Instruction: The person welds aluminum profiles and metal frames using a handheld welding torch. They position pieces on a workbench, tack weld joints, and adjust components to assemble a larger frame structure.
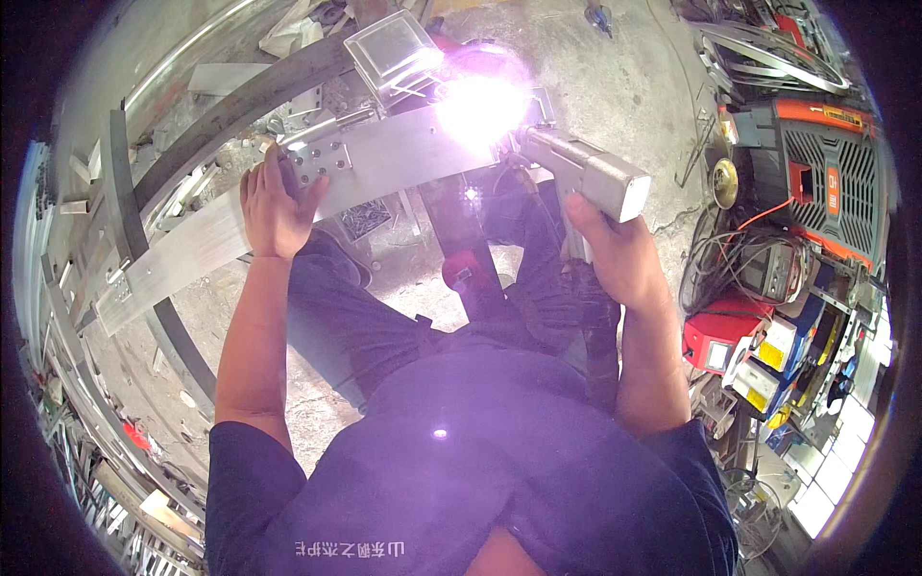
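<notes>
A long pale flat metal bar point(394, 149) lies slantwise in front of me. My left hand point(276, 206) lies on it, fingers stretched toward its far edge and thumb apart. Beside those fingers sits a small metal plate with several holes point(322, 163). My right hand point(615, 245), at the right, is closed round the grip of a welding gun point(586, 173) with a boxy pale body. The gun's tip points left into a blinding welding arc point(480, 108), at the bar's right end. The glare hides the tip and the spot being welded.
A clear box point(392, 53) stands just beyond the bar. Dark curved metal strips point(226, 110) run under and behind it at the left. An orange and black machine point(831, 178), tangled cables point(730, 259) and a red box point(725, 331) stand at the right. Metal stock point(96, 413) crowds the left.
</notes>
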The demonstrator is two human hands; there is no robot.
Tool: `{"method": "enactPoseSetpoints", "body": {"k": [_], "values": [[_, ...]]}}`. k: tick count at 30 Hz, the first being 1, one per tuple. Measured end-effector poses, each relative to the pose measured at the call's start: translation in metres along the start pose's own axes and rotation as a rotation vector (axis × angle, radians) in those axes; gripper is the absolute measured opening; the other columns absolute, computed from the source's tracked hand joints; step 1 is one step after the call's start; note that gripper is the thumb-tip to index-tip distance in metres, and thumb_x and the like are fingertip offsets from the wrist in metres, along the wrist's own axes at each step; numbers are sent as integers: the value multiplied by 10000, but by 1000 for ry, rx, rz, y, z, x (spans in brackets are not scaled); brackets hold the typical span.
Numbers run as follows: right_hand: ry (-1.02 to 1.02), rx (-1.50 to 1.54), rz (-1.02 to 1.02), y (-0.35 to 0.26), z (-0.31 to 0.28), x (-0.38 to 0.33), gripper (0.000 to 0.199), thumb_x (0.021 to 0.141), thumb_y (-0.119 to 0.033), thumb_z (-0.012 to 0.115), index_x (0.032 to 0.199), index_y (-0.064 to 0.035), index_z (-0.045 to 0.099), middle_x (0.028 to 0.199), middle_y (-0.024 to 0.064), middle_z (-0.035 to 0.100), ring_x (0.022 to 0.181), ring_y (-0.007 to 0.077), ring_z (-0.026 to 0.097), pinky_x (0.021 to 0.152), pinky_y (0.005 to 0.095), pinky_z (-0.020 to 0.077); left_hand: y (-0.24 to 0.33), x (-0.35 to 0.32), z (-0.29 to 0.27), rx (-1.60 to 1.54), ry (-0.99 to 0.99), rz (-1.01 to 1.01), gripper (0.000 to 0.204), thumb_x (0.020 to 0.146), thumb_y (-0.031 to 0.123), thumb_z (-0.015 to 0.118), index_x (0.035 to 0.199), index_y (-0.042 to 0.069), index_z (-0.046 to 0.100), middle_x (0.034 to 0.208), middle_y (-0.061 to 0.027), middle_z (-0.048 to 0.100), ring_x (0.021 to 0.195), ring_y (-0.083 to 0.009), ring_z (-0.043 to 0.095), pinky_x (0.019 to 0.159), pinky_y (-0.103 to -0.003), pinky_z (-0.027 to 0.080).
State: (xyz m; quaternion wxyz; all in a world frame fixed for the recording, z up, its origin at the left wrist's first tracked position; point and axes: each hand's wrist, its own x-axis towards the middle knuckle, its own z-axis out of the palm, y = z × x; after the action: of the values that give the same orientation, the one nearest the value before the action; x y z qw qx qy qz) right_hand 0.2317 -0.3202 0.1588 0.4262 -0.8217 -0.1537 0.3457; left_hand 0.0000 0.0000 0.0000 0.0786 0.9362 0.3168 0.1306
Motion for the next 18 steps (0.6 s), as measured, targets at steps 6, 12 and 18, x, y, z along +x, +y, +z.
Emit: {"method": "enactPoseSetpoints", "body": {"k": [6, 12, 18], "values": [[4, 51, -6, 4, 0, -2, 449, 1018, -268, 644, 1349, 27, 571, 1143, 60, 640, 968, 111, 598, 767, 288, 527, -1, 5, -2, -3, 3, -5, 893, 862, 547, 716, 1464, -36, 408, 1238, -223, 646, 1201, -385, 594, 1157, -518, 327], [18, -1, 7, -1, -2, -11, 445, 1016, -262, 633, 1345, 29, 567, 1103, 88, 676, 1015, 162, 610, 899, 327, 505, 1, 4, -4, -13, -47, -46, 895, 868, 566, 703, 1470, -27, 406, 1265, -223, 639, 1234, -380, 581, 1174, -519, 312], [1, 10, 64, 7, -5, -16, 464, 1016, -281, 646, 1340, 38, 554, 988, 84, 668, 769, 130, 631, 641, 303, 531, 0, 3, -2, 3, -43, -44, 920, 869, 602, 682, 1473, -34, 401, 1272, -226, 633, 1245, -378, 575, 1183, -519, 303]]}}
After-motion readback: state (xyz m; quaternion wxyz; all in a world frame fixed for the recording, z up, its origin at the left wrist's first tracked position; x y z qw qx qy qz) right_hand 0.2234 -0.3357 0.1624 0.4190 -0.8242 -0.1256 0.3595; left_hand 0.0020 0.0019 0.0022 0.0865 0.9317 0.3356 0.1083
